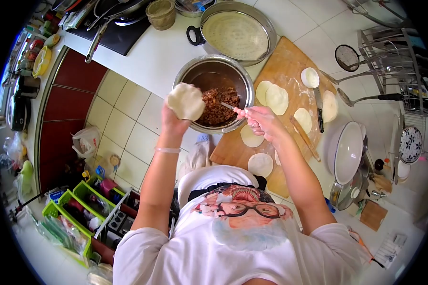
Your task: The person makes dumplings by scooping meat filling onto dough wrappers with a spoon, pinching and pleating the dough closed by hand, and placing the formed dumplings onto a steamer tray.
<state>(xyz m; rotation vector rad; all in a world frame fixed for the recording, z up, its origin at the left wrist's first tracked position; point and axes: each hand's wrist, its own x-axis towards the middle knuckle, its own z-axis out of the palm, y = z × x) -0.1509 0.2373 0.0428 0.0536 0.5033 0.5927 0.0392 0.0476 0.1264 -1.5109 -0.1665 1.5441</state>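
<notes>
A round dough wrapper lies across my left hand, held up at the left rim of a metal bowl. Dark minced filling fills the lower part of that bowl. My right hand is closed around the pinkish handle of a utensil, whose tip is in the filling. Beneath and right of this hand is a floured wooden board with several flat dough rounds, a rolling pin, a knife and a small white cup of flour.
Behind the bowl stands a large steamer pan with a black handle. A white basin is right of the board, near a dish rack. Pans sit on the stove at the upper left. Green baskets stand lower left.
</notes>
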